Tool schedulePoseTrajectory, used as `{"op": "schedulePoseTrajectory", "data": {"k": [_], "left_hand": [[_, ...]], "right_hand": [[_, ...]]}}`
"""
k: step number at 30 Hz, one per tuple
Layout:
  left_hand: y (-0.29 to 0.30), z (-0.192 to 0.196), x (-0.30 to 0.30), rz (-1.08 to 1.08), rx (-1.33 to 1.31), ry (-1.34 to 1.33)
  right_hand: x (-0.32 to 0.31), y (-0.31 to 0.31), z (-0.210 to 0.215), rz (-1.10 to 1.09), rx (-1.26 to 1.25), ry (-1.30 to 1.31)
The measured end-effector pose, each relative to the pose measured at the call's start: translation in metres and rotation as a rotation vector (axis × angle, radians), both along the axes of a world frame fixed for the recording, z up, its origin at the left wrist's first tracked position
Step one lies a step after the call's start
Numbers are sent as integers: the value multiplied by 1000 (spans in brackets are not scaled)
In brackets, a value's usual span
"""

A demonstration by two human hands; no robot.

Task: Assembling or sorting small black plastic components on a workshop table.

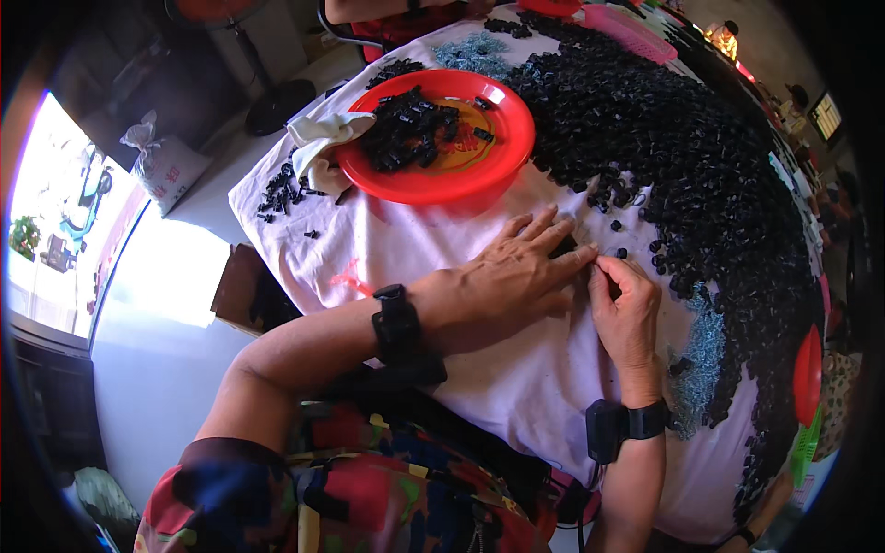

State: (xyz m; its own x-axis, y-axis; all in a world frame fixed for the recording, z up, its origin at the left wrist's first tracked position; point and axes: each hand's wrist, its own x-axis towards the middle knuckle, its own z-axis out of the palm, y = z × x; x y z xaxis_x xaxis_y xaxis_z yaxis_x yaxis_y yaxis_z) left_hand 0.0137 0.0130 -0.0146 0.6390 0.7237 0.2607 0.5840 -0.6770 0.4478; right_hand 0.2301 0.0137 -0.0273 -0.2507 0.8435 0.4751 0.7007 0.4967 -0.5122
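Observation:
Above the cloth-covered table, my left hand (516, 267) is palm down with its fingers stretched out and spread. Its index fingertip meets the fingers of my right hand (629, 309), which are pinched together. Whatever lies in that pinch is too small and hidden to make out. Just beside these fingertips sits a small black plastic part (621, 253). Beyond my left hand stands a red plate (442, 191) with a heap of black plastic parts (406, 129) in it. To the right of my right hand lies a pile of small bluish metallic pieces (698, 364).
A large spread of black parts (636, 120) covers the table's far and right side. A white cloth or glove (318, 143) hangs over the plate's left rim. A pink basket (630, 35) stands far back, and a red dish (808, 373) is at the right. Another person's arm (369, 9) shows across the table.

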Motion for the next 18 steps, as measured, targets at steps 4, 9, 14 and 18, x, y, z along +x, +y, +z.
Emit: {"op": "schedulePoseTrajectory", "data": {"k": [4,9,14,18], "left_hand": [[14,14,-6,5,-57,-27],[35,-16,-28,109,-55,-212],[20,-14,-18,81,245,26],[40,-16,-9,158,105,-95]], "right_hand": [[-2,4,-5,-34,-31,81],[-2,5,-2,-35,-33,108],[1,5,-2,-30,-27,80],[-1,6,-6,-19,-14,79]]}}
